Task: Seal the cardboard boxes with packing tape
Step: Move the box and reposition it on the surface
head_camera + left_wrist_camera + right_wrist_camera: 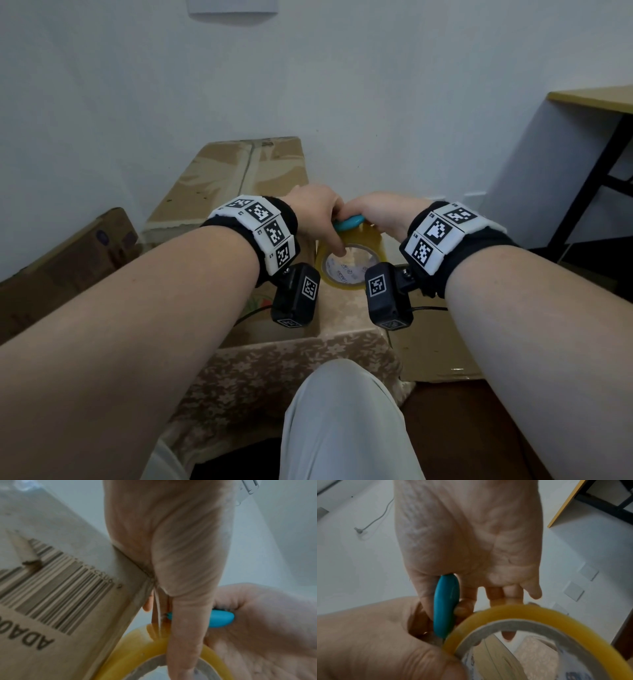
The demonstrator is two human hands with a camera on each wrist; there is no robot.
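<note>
A roll of yellowish packing tape (375,240) (137,655) (513,614) is held upright in front of a tall cardboard box (239,178) with a barcode (60,588). My left hand (322,219) (171,547) grips the roll, thumb (185,635) hooked into its core. My right hand (376,212) (471,534) pinches a teal cutter (349,224) (221,619) (446,601) just above the roll. A thin strip of tape (157,608) runs from the roll up toward the box's corner, and the cutter's tip meets it there.
A flower-patterned cloth (291,370) covers the surface below my hands. A flat cardboard piece (435,342) lies at the right, brown boxes (68,260) at the left. A desk (599,99) stands at the far right. My knee (342,411) is in the foreground.
</note>
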